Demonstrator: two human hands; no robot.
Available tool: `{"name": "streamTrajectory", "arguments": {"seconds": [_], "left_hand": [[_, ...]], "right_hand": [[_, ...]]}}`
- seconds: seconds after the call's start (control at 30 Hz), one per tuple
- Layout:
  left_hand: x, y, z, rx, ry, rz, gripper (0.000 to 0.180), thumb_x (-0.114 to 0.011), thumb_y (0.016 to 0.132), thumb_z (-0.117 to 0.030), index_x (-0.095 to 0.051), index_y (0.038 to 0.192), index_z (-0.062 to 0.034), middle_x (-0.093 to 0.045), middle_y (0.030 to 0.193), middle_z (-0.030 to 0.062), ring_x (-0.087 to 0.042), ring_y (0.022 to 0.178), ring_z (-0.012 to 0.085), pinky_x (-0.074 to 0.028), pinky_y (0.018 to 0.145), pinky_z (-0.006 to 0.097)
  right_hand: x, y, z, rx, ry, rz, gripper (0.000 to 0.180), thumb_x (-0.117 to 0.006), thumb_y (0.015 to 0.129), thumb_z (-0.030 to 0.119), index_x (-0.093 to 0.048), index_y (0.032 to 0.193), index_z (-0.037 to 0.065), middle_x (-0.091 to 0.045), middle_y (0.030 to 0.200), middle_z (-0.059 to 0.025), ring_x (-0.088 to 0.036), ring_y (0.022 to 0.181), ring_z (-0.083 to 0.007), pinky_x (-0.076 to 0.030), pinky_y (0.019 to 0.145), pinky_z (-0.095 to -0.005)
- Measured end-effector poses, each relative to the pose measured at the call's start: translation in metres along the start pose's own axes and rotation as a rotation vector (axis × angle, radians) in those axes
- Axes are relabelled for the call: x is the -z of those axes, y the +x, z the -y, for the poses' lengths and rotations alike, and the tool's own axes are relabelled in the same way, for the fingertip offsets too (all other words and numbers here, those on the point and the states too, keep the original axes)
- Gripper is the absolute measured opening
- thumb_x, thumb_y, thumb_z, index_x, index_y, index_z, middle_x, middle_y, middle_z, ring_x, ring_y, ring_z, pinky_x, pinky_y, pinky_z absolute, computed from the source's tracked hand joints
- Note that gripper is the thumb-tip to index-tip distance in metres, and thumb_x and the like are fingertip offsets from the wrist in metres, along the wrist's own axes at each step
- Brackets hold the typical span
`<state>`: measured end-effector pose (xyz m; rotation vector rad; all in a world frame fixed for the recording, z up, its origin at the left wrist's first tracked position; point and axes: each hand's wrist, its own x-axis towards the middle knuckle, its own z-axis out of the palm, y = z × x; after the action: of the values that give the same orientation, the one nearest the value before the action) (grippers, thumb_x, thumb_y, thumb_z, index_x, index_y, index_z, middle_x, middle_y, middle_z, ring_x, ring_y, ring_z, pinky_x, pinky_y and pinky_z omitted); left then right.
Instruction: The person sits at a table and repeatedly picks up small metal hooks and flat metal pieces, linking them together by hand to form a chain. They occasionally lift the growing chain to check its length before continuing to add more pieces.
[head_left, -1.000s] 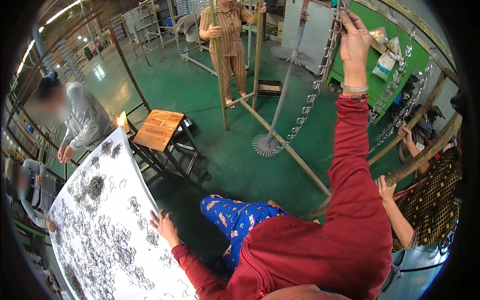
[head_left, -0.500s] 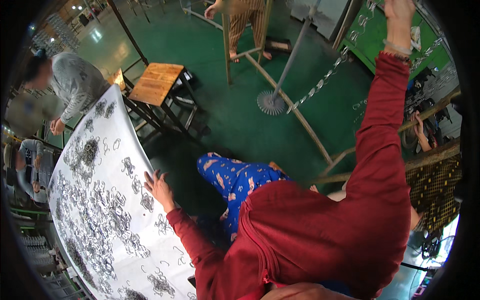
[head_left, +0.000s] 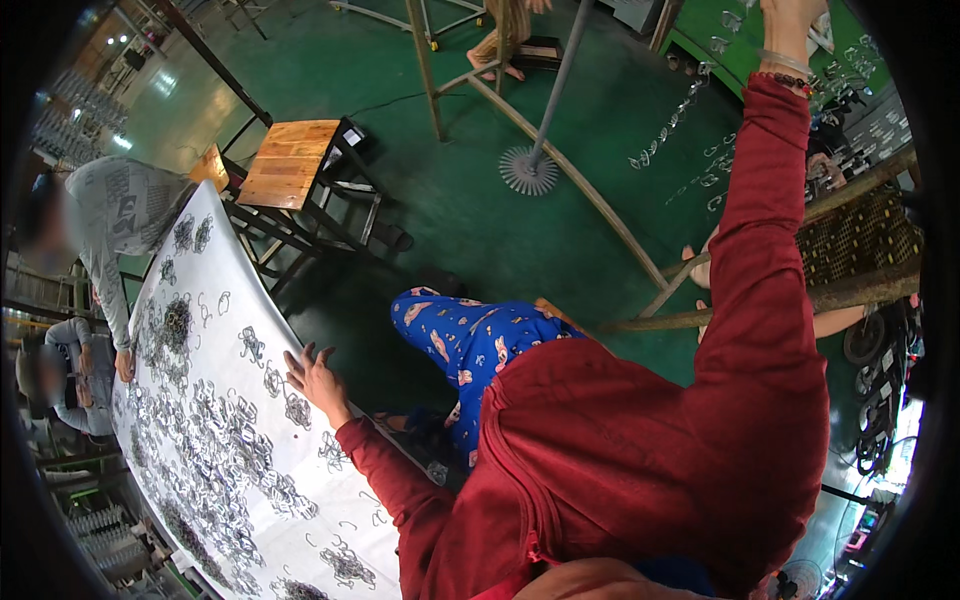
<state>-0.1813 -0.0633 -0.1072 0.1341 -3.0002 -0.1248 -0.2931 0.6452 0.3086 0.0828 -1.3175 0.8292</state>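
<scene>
At the right edge of a white table (head_left: pixel 320 490), my left hand (head_left: pixel 317 382) rests with its fingers spread, holding nothing. Small bent metal hooks (head_left: pixel 220 430) lie in heaps and loose clusters across that surface, some of them close to my fingertips. My right arm reaches high to the upper right, where my right hand (head_left: pixel 792 28) is cut off by the frame edge, so its fingers are hidden. A chain of shiny metal links (head_left: pixel 675 122) hangs near that raised hand; whether I hold it does not show.
A wooden stool (head_left: pixel 290 165) stands beyond the table. Wooden rails (head_left: pixel 585 195) and a pole with a round finned base (head_left: pixel 528 170) stand ahead. Co-workers (head_left: pixel 130 215) lean by the table's left side; another person (head_left: pixel 497 45) is beyond the rails.
The hanging chain has swung right, and more link strands show near my right hand. My left hand stays at the table edge. The co-worker at left has reached an arm down toward the table.
</scene>
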Motion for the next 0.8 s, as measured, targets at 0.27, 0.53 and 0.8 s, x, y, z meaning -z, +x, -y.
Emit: {"name": "streamTrajectory", "arguments": {"seconds": [0.27,0.53,0.8], "left_hand": [[-0.021,-0.004,0.019,-0.095,-0.023,-0.13,0.041,-0.05,0.073,0.004,-0.072,0.096,-0.022,-0.055,0.13,0.0014,-0.024,0.142,0.0321,-0.015,0.115,0.052],[-0.02,-0.004,0.019,0.037,-0.016,0.002,0.035,-0.06,0.068,-0.001,-0.072,0.094,-0.0214,-0.052,0.132,-0.0022,-0.019,0.144,0.0321,-0.012,0.116,0.053],[-0.007,-0.008,0.01,0.072,-0.085,-0.002,0.036,-0.058,0.066,0.004,-0.073,0.088,-0.0194,-0.054,0.127,0.0012,-0.02,0.144,0.0315,-0.009,0.118,0.052]], "right_hand": [[0.008,0.0,-0.045,0.023,-0.165,-0.153,0.02,-0.058,0.093,0.015,-0.064,0.109,0.006,-0.064,0.087,-0.0035,-0.057,0.066,-0.0103,-0.046,0.053,-0.0234],[0.016,-0.003,-0.046,-0.104,-0.045,-0.285,0.017,-0.07,0.082,0.009,-0.067,0.089,-0.006,-0.069,0.084,-0.0095,-0.061,0.076,-0.0139,-0.049,0.075,-0.0298],[0.012,0.033,-0.05,-0.164,0.163,-0.303,0.01,-0.069,0.083,0.0,-0.067,0.092,-0.003,-0.068,0.088,-0.0082,-0.062,0.079,-0.0111,-0.048,0.073,-0.0243]]}}
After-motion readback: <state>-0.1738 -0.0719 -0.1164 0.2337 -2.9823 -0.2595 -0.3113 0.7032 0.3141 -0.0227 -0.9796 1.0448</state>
